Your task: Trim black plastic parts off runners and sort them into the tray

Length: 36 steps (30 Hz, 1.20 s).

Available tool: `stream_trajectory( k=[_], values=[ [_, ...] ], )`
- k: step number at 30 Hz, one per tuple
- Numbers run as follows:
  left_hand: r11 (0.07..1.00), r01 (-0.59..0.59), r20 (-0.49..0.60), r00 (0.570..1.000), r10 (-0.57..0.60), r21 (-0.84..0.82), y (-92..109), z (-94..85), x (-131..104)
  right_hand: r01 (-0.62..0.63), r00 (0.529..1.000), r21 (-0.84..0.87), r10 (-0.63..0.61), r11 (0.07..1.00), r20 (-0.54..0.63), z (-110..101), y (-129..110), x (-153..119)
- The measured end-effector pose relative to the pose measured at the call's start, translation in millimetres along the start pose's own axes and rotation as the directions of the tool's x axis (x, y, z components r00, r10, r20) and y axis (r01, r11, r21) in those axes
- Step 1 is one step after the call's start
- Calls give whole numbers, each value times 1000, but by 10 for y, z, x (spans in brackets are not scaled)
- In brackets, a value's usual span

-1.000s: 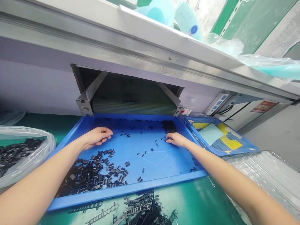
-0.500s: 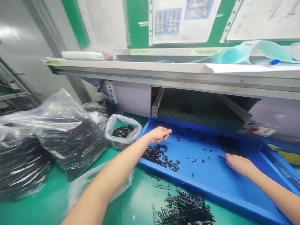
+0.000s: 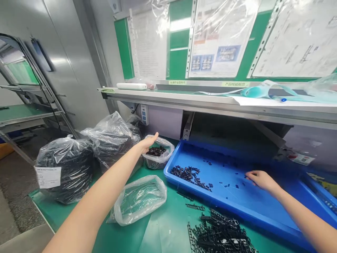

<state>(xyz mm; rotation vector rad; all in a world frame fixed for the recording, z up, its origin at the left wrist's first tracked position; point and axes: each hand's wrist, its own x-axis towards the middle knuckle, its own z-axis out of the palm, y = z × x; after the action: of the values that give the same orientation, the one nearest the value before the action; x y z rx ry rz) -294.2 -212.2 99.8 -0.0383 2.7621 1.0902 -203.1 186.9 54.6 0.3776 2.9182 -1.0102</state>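
My left hand (image 3: pixel 149 142) is over the left rim of a small bag-lined container (image 3: pixel 157 162) holding small black parts (image 3: pixel 156 151). One digit points up and away; the others are partly hidden, and nothing shows in the hand. Above the blue tray (image 3: pixel 210 195), my right hand (image 3: pixel 256 178) is pinched, with a tiny dark piece at its fingertips. A heap of small black parts (image 3: pixel 188 174) lies at the tray's left end, and a few single pieces are scattered across the middle.
An open clear bag (image 3: pixel 140 198) lies on the green table (image 3: pixel 155 232). Black lattice-like frames (image 3: pixel 221 233) are piled before the tray. Full bags of black material (image 3: pixel 65 168) stand at the left. A shelf (image 3: pixel 171 97) runs above, and a dark chute opens behind the tray.
My left hand has moved from above the tray's left side to the small container, and its fingers have opened. My right hand has lifted off the tray bottom. The view has shifted left.
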Motion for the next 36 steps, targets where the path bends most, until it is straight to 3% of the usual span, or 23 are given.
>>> stream_trajectory(
  k=[3, 6, 10, 12, 14, 16, 18, 22, 25, 28, 31, 34, 36],
  values=[
    [979, -103, 77, 993, 91, 176, -80, 38, -129, -75, 986, 193, 44, 978, 161, 202, -477, 29],
    [911, -195, 141, 978, 153, 364, -148, 262, -277, -64, 957, 354, -43, 933, 287, 569, -1184, 80],
    [798, -247, 109, 968, 225, 550, -178, 559, -448, -62, 913, 489, -149, 870, 381, 1046, -2120, 147],
    [750, -255, 87, 963, 257, 611, -182, 608, -489, -69, 880, 527, -197, 847, 432, 1194, -2425, 164],
    [711, -260, 72, 956, 284, 654, -192, 596, -497, -68, 854, 543, -233, 837, 466, 1266, -2561, 178],
    [681, -269, 64, 948, 311, 681, -202, 563, -488, -48, 850, 558, -260, 828, 458, 1260, -2521, 208],
    [660, -284, 58, 938, 343, 695, -196, 550, -476, -19, 863, 563, -270, 826, 426, 1173, -2324, 249],
    [635, -340, 52, 903, 426, 694, -186, 609, -430, -15, 896, 473, -199, 881, 397, 790, -1605, 244],
    [662, -415, 4, 849, 528, 623, -273, 709, -274, -45, 902, 377, -125, 925, 414, 391, -982, 89],
    [649, -542, -95, 725, 682, 534, -359, 851, -33, -40, 908, 319, -99, 947, 407, -60, -500, -179],
    [610, -589, -216, 602, 769, 529, -258, 983, 53, 16, 936, 284, -115, 959, 333, -538, -278, -502],
    [528, -639, -182, 526, 830, 560, 90, 1023, -139, 103, 966, 236, -154, 966, 208, -990, -275, -818],
    [457, -659, -235, 400, 886, 597, 425, 977, -340, 154, 973, 198, -183, 968, 139, -1243, -319, -1000]
  ],
)
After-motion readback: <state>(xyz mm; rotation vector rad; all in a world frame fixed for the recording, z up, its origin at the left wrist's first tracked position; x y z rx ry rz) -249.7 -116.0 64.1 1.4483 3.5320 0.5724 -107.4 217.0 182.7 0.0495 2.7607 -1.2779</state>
